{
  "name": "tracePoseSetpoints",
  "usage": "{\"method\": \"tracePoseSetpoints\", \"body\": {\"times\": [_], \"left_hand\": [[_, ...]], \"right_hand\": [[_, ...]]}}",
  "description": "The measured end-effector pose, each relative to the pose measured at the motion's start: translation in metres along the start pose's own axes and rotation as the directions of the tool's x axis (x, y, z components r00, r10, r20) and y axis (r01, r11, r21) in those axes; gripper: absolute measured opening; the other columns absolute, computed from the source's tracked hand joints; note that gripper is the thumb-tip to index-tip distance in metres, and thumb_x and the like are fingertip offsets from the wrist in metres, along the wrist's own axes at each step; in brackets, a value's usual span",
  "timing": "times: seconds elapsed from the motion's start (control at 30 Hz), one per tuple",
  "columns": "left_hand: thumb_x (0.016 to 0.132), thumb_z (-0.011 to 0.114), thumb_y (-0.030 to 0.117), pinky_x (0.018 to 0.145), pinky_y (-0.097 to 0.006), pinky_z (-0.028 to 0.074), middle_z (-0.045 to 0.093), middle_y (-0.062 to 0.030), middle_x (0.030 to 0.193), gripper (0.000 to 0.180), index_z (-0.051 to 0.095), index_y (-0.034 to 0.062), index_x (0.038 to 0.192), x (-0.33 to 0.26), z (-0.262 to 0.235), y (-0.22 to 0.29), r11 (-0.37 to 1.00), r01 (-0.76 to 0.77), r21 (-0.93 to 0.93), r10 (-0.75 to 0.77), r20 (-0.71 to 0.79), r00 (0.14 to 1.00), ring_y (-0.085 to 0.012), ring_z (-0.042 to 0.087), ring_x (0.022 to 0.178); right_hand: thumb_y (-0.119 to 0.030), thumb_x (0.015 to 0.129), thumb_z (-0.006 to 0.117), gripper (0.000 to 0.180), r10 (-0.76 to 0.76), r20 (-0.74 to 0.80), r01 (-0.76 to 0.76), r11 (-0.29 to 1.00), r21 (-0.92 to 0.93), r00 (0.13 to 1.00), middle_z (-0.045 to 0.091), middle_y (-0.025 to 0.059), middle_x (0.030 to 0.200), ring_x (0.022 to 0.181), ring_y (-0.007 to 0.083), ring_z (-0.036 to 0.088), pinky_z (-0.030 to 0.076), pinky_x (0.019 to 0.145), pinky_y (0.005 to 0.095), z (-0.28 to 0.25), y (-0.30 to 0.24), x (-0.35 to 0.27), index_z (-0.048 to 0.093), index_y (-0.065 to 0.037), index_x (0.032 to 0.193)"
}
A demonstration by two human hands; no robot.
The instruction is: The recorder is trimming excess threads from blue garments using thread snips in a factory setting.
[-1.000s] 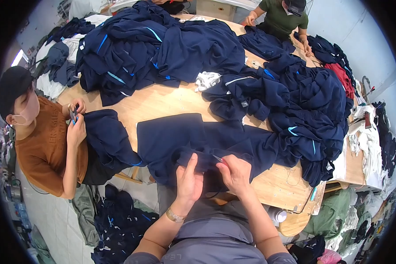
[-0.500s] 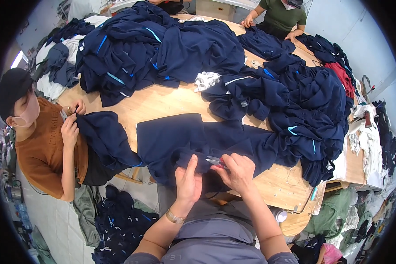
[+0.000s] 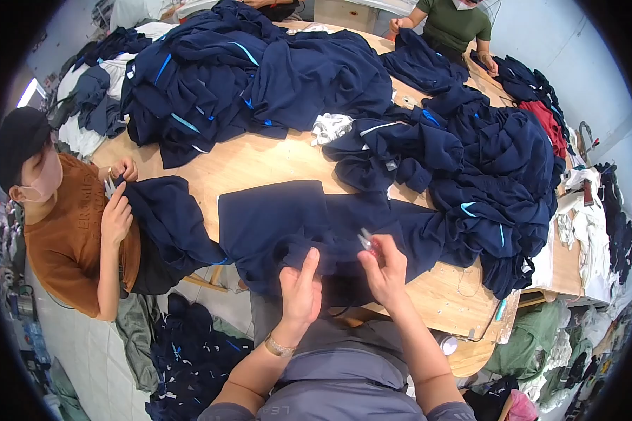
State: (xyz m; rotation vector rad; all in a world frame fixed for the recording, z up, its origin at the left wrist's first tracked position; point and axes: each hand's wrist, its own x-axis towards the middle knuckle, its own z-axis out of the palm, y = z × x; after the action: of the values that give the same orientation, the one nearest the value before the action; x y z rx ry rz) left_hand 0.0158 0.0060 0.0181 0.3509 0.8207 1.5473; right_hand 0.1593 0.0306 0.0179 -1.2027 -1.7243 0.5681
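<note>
A dark navy garment [image 3: 270,217] is spread along the near side of the table, its front part hanging over the edge toward my lap. My left hand [image 3: 301,289] is closed on its near edge, thumb on top and fingers under the cloth. Just to the right, my right hand [image 3: 385,270] is wrapped round small thread snips [image 3: 365,240] with some red at the handle. Their metal blades point up and away, apart from the fold that my left hand holds.
Large heaps of navy garments [image 3: 316,74] cover the far side, and another pile [image 3: 495,161] stands at right. A person in brown [image 3: 84,238] works with snips at left; a person in green [image 3: 456,28] handles cloth opposite. A white cloth [image 3: 331,128] lies mid-table.
My right hand has drawn the snips away from the cloth, with the blades turned upward. My left hand stays in place. The person opposite has lifted a navy garment.
</note>
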Motion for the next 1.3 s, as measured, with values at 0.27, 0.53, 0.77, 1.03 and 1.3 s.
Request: {"method": "tracePoseSetpoints", "body": {"times": [0.27, 0.53, 0.77, 1.03, 1.3], "left_hand": [[0.092, 0.054, 0.012, 0.059, -0.019, 0.038, 0.055, 0.0038, 0.078, 0.016, 0.057, 0.0077, 0.077, -0.002, -0.003, -0.008, 0.984, -0.115, 0.135, 0.122, -0.045, 0.991, -0.0020, 0.046, 0.068], [0.093, 0.052, 0.019, 0.054, -0.018, 0.038, 0.056, 0.0044, 0.072, 0.024, 0.056, 0.0107, 0.072, 0.003, -0.015, 0.001, 0.991, 0.032, 0.132, -0.033, 0.003, 0.999, -0.0004, 0.049, 0.063], [0.092, 0.053, 0.012, 0.075, -0.023, 0.045, 0.061, -0.0019, 0.088, 0.012, 0.061, 0.0044, 0.085, -0.001, -0.007, 0.001, 0.998, -0.036, 0.050, 0.035, 0.016, 0.999, -0.0079, 0.056, 0.082], [0.085, 0.057, 0.000, 0.081, -0.025, 0.044, 0.062, -0.0035, 0.091, 0.006, 0.061, 0.0019, 0.089, 0.004, -0.014, 0.000, 0.993, -0.066, 0.097, 0.054, 0.116, 0.992, -0.0101, 0.056, 0.086], [0.084, 0.057, -0.003, 0.080, -0.025, 0.044, 0.061, -0.0033, 0.096, 0.014, 0.059, 0.0011, 0.097, 0.006, -0.015, 0.004, 1.000, -0.009, 0.029, 0.005, 0.136, 0.991, -0.0106, 0.056, 0.087]], "right_hand": [[0.008, 0.068, 0.060, 0.029, -0.134, 0.032, 0.129, 0.985, 0.115, 0.991, 0.060, 0.0060, 0.070, 0.055, 0.0134, 0.055, 0.042, 0.051, 0.0231, 0.023, -0.012, 0.005, 0.064, -0.005, 0.094], [-0.001, 0.080, 0.060, 0.005, 0.174, 0.164, -0.227, 0.884, 0.408, 0.971, 0.058, -0.0012, 0.068, 0.057, 0.0039, 0.049, 0.038, 0.052, 0.0185, 0.023, -0.025, -0.027, 0.060, -0.002, 0.085], [0.001, 0.082, 0.061, 0.008, 0.137, -0.024, -0.120, 0.932, 0.342, 0.990, 0.053, -0.0044, 0.069, 0.059, 0.0017, 0.043, 0.034, 0.052, 0.0158, 0.029, -0.020, -0.002, 0.059, -0.002, 0.090], [-0.007, 0.088, 0.056, 0.007, 0.406, 0.257, -0.458, 0.547, 0.700, 0.877, 0.047, -0.0047, 0.065, 0.051, 0.0016, 0.040, 0.029, 0.044, 0.0172, 0.021, -0.013, -0.011, 0.055, -0.002, 0.093], [-0.019, 0.078, 0.071, 0.021, 0.223, 0.060, -0.230, 0.932, 0.279, 0.973, 0.050, 0.0003, 0.061, 0.051, 0.0073, 0.047, 0.037, 0.047, 0.0221, 0.011, 0.001, -0.011, 0.056, -0.004, 0.081]]}}
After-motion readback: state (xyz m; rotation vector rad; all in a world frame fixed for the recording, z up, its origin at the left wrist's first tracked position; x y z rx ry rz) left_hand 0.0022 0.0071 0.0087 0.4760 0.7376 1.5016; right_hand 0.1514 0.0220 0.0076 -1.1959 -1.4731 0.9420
